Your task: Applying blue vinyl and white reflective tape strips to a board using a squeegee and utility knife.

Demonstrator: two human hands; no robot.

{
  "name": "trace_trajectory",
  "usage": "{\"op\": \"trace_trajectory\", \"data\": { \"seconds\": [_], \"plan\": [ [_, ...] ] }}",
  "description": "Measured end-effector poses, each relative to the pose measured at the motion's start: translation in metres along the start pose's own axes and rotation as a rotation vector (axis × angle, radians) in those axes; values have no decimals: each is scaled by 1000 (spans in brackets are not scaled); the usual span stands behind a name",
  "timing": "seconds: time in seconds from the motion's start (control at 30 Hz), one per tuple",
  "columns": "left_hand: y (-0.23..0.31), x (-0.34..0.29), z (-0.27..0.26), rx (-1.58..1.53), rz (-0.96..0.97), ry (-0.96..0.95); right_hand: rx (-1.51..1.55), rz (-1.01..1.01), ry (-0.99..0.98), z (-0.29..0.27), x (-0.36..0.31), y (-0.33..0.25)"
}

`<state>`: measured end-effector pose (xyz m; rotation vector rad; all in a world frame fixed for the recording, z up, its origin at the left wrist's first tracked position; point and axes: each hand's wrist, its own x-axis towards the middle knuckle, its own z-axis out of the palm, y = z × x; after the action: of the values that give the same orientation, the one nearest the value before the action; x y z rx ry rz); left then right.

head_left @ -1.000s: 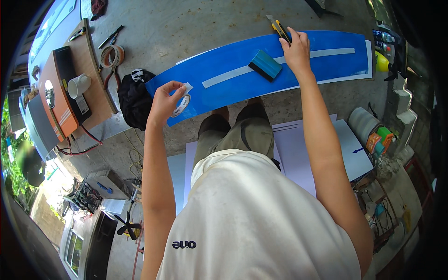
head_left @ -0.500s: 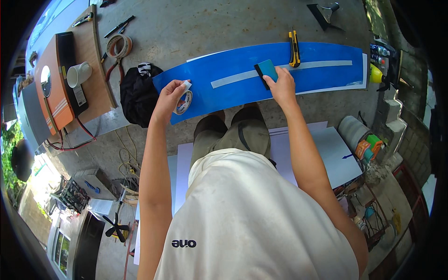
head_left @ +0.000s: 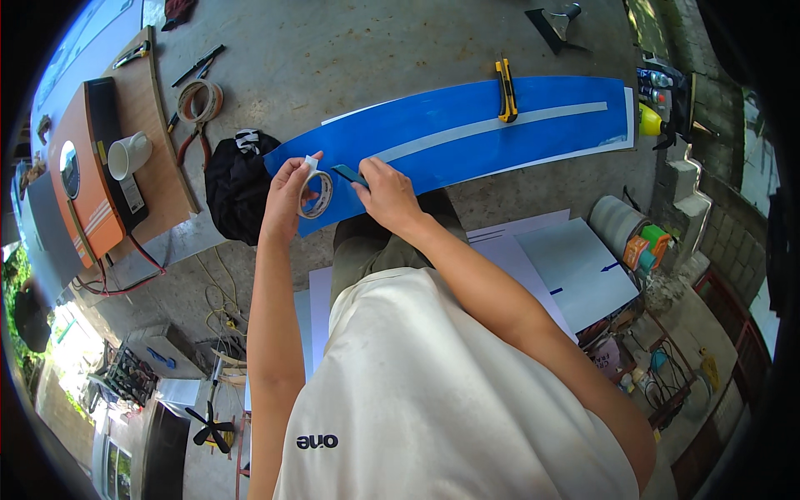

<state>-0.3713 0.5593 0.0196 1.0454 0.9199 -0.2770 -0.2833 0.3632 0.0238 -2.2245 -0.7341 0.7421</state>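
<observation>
A roll of white tape [head_left: 324,197] is gripped by my left hand [head_left: 287,193], and a short loose end of tape sticks up by the fingertips. My right hand [head_left: 390,196] holds a teal squeegee [head_left: 347,173], its edge turned toward the roll and just short of it. Beneath both hands lies a long, curved blue sheet [head_left: 467,100] over a white backing that peeks out along its edges. A pale strip of tape [head_left: 533,119] runs lengthwise on the blue. Across the sheet's far edge lies a yellow and black utility knife [head_left: 506,92].
A black cloth bundle [head_left: 236,187] touches the sheet's left end. Farther left are pliers [head_left: 195,146], a brown tape roll [head_left: 200,102], a white mug [head_left: 131,155] and an orange-and-black machine [head_left: 92,183]. A black-bladed scraper [head_left: 557,29] lies far right. White panels [head_left: 575,267] sit below the table.
My right hand has swept left with the squeegee, from the middle of the sheet to beside the tape roll. The left hand still holds the roll, now turned more face-on.
</observation>
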Motion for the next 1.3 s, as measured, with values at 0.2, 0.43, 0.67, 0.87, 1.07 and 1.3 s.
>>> {"op": "trace_trajectory", "data": {
  "seconds": [0.2, 0.43, 0.67, 0.87, 1.07, 1.3],
  "plan": [
    [-8, -15, 59, -108, 19, -128, -189, 212, 290, -68, -9, 61],
    [-56, 12, 121, -155, -99, -58, -212, 223, 304, -107, -14, 119],
    [-55, 8, 135, -152, -87, 151, -236, 299, 380, -210, -16, 204],
    [-49, 7, 148, -190, -109, 307, -277, 338, 371, -293, -13, 279],
    [-45, 10, 154, -131, -120, 380, -283, 455, 397, -368, -16, 343],
    [-54, -1, 149, -171, -60, 396, -510, 627, 479, -446, -17, 420]
  ]
}}
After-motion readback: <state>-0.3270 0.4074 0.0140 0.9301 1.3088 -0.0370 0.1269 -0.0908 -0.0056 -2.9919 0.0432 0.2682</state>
